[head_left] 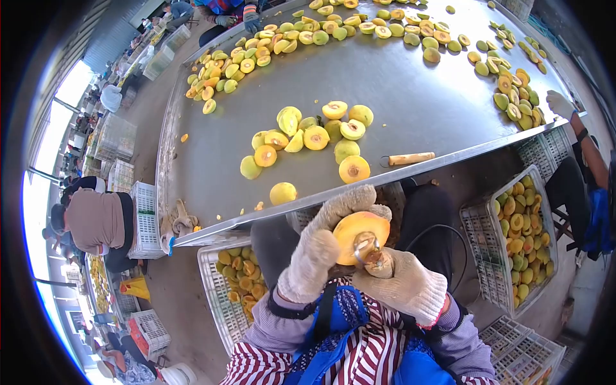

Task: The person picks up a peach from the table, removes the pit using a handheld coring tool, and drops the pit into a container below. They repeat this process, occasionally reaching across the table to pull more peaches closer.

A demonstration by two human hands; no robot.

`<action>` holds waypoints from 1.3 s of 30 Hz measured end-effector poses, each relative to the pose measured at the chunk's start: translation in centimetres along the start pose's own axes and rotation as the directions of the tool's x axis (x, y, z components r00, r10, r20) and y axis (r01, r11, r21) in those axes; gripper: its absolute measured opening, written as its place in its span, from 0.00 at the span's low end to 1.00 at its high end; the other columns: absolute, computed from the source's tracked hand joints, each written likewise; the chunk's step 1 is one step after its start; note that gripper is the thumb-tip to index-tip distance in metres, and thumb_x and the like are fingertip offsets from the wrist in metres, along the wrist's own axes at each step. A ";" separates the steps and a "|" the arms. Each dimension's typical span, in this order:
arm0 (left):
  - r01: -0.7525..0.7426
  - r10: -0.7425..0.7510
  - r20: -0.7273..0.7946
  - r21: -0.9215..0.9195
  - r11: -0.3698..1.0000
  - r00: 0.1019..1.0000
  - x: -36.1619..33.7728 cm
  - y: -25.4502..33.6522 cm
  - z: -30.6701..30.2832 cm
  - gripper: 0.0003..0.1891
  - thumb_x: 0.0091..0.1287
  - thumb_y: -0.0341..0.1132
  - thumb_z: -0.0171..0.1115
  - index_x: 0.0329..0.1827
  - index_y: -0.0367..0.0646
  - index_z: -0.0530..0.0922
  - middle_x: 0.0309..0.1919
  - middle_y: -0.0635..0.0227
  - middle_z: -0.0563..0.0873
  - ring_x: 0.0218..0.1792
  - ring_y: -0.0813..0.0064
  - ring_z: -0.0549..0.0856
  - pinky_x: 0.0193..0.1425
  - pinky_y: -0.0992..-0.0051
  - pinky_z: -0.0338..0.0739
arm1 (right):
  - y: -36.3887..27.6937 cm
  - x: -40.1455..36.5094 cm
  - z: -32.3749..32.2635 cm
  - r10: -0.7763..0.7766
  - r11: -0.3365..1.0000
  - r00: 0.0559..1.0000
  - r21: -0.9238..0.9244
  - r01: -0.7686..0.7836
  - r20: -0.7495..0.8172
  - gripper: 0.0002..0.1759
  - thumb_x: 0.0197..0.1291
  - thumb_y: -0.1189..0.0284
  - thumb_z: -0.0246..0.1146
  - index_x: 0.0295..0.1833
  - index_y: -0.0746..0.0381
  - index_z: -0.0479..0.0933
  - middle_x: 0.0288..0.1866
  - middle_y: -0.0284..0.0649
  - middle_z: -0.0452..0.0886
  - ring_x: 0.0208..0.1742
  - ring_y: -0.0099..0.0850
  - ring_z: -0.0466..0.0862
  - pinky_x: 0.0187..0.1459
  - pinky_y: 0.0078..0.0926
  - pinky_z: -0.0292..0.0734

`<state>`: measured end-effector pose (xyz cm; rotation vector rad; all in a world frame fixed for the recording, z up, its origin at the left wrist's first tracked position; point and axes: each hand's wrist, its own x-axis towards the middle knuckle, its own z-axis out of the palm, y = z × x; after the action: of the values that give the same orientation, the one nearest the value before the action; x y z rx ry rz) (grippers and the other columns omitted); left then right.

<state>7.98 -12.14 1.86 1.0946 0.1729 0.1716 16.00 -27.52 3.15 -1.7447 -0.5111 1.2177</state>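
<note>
My left hand [312,250], in a pale knitted glove, holds a yellow peach half [360,232] with its cut face turned up. In my gloved right hand [410,285] is a pitting tool [380,263] with a short wooden handle. Its curved metal loop touches the middle of the cut face, where the flesh looks brownish. Just beyond my hands, at the metal table's [218,151] near edge, lie several peach halves [316,137], some cut side up. A second wooden-handled tool [410,158] rests near that edge.
Crates of peach halves stand below the table, left [212,282] and right [471,240]. A glove [179,219] lies on the left corner. More halves [247,58] line the far side. A co-worker's gloved hand [560,104] is at right; another person [96,218] sits left.
</note>
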 end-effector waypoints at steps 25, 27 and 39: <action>-0.492 0.394 0.298 0.450 0.745 0.869 0.8 0.7 0.6 0.21 0.74 0.46 0.63 0.57 0.36 0.83 0.53 0.48 0.87 0.53 0.55 0.88 0.60 0.57 0.82 | 3.7 -1.3 -0.2 -0.181 0.514 0.734 0.699 -0.497 0.655 0.09 0.65 0.69 0.69 0.44 0.61 0.77 0.22 0.27 0.72 0.16 0.16 0.68 0.17 0.19 0.61; -0.485 0.387 0.303 0.406 0.775 0.871 0.3 -0.5 -0.2 0.24 0.74 0.49 0.64 0.58 0.34 0.82 0.55 0.45 0.85 0.53 0.54 0.88 0.60 0.56 0.82 | 3.5 -1.3 -0.1 -0.150 0.535 0.763 0.701 -0.471 0.628 0.11 0.64 0.67 0.70 0.44 0.61 0.77 0.23 0.26 0.72 0.16 0.17 0.68 0.17 0.18 0.61; -0.526 0.384 0.360 0.590 0.612 0.850 1.5 1.5 0.3 0.19 0.72 0.45 0.63 0.56 0.39 0.84 0.54 0.53 0.87 0.54 0.50 0.87 0.60 0.64 0.80 | 3.2 -1.3 -0.2 -0.124 0.585 0.752 0.660 -0.472 0.647 0.13 0.63 0.67 0.69 0.48 0.61 0.78 0.29 0.30 0.77 0.23 0.18 0.75 0.24 0.17 0.68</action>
<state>9.40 -11.39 3.21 1.8789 -0.2687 0.4907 15.09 -30.20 1.09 -0.5545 -0.0737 1.8447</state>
